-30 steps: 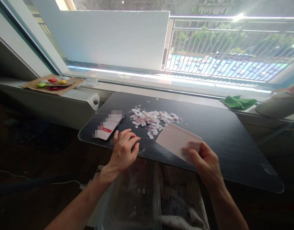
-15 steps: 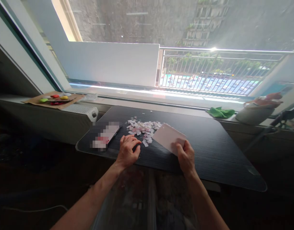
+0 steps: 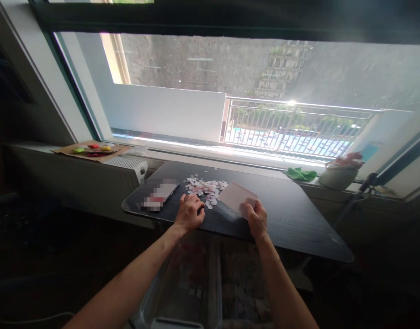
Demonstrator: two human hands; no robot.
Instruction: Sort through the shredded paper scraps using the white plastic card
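Observation:
My right hand (image 3: 257, 219) grips the near right corner of a flat whitish sheet (image 3: 235, 197). The sheet has rounded corners and a small dark spot near its far corner; I cannot tell its exact kind. Its left edge is close beside a pile of small white and pinkish paper scraps (image 3: 207, 188) on the dark table (image 3: 285, 217). My left hand (image 3: 190, 211) rests at the table's front edge, just short of the pile. Its fingers are loosely bent, a gap shows by the thumb, and nothing is visible in it.
A flat object (image 3: 167, 192) with a pixelated surface lies left on the table. Below the front edge stand clear plastic bins (image 3: 215, 278). Along the sill are a green cloth (image 3: 300, 174), a pale pot (image 3: 338, 177) and a brown board (image 3: 69, 151) with colourful items. A white radiator (image 3: 129, 164) adjoins the table.
The camera view has tilted up, bringing the window's upper frame and more of the bins into sight. My left hand's fingers look slightly more curled. The right hand still holds the sheet.

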